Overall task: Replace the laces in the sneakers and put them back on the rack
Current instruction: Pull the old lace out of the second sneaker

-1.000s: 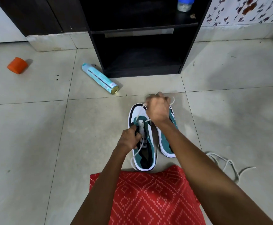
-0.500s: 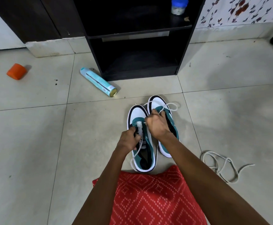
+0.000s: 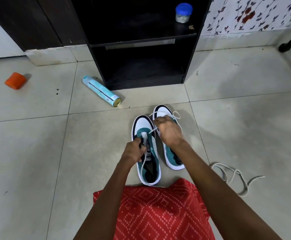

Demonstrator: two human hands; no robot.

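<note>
Near frame centre, two smooth teal-and-white sneakers stand side by side on glossy pale floor tiles. The left hand curls round the left one's throat; the right hand pinches its flat white lace taut. A limp spare lace coils at lower right. A dark boxy rack stands at upper centre.

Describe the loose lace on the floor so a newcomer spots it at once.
Find the black rack against the wall, then the sneakers on the tiles before it. Right of them, a white loose lace lies alone in loops. Unlike the other lace, held by the right hand, it touches no shoe.
</note>
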